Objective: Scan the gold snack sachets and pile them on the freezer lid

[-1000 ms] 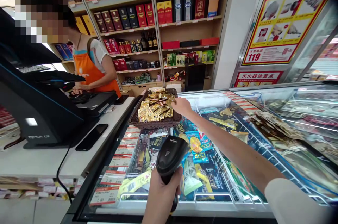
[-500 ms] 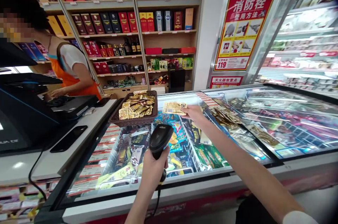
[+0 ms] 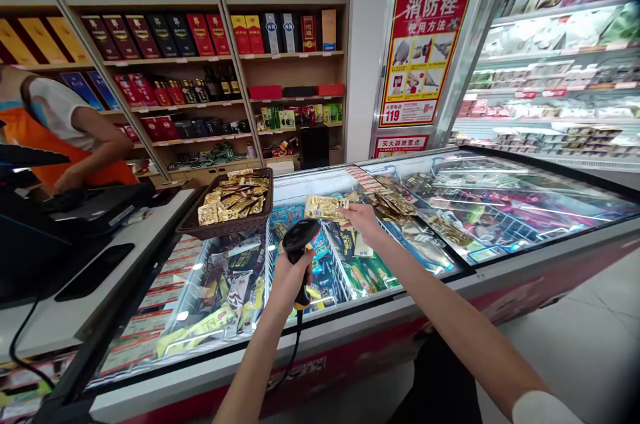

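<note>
My left hand (image 3: 289, 281) is wrapped round the handle of a black barcode scanner (image 3: 301, 235), whose cable hangs down below. Just beyond the scanner head, my right hand (image 3: 361, 219) pinches the right end of a gold snack packet (image 3: 325, 207), with the printed side towards me. Both are held above the glass top of a chest freezer (image 3: 350, 337). Left of them, a brown woven basket (image 3: 200, 227) holds many similar gold packets (image 3: 235, 197). On the glass to the right lies a pile of gold packets (image 3: 393, 204).
A counter (image 3: 50, 317) at the left bears a black phone (image 3: 95, 271) and dark checkout equipment (image 3: 105, 204). Behind it stands a person in an orange apron (image 3: 75, 157). Shelves of boxed bottles (image 3: 165, 37) line the back wall, and a lit refrigerated display (image 3: 555, 91) stands at the right.
The view has turned to the right, so surroundings sit further left. The scanner head has tilted and come nearer the packet's lower edge. Both hands keep their holds.
</note>
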`<state>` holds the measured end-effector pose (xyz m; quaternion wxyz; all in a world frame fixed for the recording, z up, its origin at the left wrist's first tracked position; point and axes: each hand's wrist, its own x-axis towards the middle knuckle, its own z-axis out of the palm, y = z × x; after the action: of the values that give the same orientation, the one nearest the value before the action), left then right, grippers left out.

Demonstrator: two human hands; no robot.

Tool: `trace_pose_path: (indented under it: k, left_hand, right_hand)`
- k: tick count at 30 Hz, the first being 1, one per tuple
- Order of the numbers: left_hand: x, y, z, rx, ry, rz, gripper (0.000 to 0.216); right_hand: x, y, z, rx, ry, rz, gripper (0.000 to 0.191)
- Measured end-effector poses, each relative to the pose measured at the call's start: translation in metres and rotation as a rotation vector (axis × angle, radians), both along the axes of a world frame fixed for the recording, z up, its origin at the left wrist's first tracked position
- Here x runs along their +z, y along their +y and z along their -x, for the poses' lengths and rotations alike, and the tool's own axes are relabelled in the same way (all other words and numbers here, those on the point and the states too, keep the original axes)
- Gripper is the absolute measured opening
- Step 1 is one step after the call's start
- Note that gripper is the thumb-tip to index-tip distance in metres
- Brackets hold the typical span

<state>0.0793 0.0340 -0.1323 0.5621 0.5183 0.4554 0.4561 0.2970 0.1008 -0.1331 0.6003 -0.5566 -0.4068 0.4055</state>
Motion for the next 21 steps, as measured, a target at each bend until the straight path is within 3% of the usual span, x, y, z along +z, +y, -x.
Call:
trace_pose_path:
  k: [13,21]
  left_hand:
    - [0.009,-0.003,-0.007,0.007,0.073,-0.057,0.023]
    - [0.01,-0.006,-0.009,0.007,0.083,-0.064,0.026]
  right_hand:
    - [0.01,-0.012,-0.002,-0.016,-0.001,-0.035,0.026]
    - [0.003,-0.013,-0.007,-0.017,0.021,-0.027,0.026]
